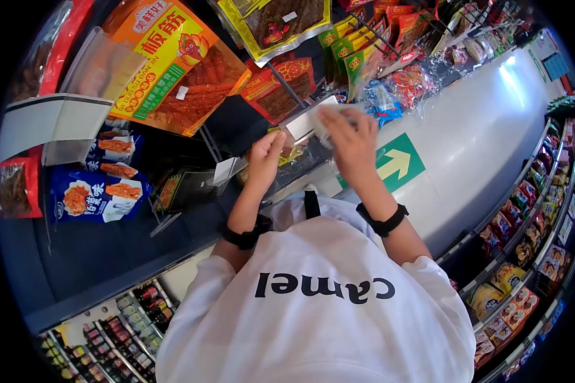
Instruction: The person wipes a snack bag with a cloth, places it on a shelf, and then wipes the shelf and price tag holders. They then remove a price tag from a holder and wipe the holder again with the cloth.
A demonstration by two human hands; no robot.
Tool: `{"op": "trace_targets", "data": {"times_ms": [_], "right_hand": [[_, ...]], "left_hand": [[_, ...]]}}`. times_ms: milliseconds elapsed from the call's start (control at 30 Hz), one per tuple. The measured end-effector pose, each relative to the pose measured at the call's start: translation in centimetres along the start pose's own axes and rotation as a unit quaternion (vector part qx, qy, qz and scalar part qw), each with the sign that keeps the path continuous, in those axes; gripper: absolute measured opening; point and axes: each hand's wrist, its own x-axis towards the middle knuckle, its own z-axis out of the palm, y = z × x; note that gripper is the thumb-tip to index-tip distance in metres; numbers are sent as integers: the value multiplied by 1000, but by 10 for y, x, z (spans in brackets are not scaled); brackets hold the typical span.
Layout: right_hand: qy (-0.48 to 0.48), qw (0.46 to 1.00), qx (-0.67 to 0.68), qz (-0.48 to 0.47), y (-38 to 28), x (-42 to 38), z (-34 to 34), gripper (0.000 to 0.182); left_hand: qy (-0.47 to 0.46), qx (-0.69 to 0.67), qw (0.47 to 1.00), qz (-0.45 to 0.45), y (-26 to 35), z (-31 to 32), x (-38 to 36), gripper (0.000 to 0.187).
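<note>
My right hand [353,137] pinches a small white packet [319,121] mid-frame, left hand [265,156] curled on the hook rail [303,124]. Tug hard and the orange snack bags [172,70] at upper left could probably slip off.

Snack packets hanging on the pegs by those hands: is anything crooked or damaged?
Nothing looks damaged or spilled. The big orange packet hangs tilted on its peg, though the wide lens may exaggerate that. The right hand holds a small pale packet; the left hand touches the rack.

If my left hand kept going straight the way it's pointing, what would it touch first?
Probably the pale price-tag plate on the hook just beyond the left hand; its fingers sit right under it, though depth is unclear.
</note>
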Motion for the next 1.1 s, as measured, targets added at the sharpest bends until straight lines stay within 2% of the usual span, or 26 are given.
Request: {"op": "trace_targets", "data": {"times_ms": [33,167,267,333,367,567,667,733,800,900,967,1100], "right_hand": [[12,999,-23,36,3,1,-2,41],[19,997,-42,62,-17,2,1,44],[-22,998,49,-17,-45,-4,3,48],[-29,998,57,-18,-43,-3,2,48],[-35,997,65,-18,-41,-3,2,48],[-1,998,12,68,-1,4,-8,54],[1,995,5,97,-15,6,-8,58],[5,990,66,128,-37,4,-3,60],[0,994,57,95,-54,-1,0,59],[-10,998,55,26,-57,-5,6,58],[-13,998,43,36,-47,-2,2,59],[7,997,-7,79,-15,0,-3,61]], "left_hand": [[4,-24,1000,-2,6,6,0,29],[-9,5,1000,4,-14,-4,6,29],[-19,1,1000,-19,-3,-1,3,28],[86,-99,991,-39,9,10,0,27],[42,-90,993,-56,2,1,-3,28],[46,-73,996,-13,9,14,-1,30],[39,-70,997,-4,16,18,-2,30],[29,-64,998,-6,5,12,1,31],[17,-59,998,-8,1,9,0,31],[58,-112,992,-26,3,8,-1,30],[29,18,999,-13,-4,1,1,30],[-2,-39,999,14,5,6,3,29]]}}
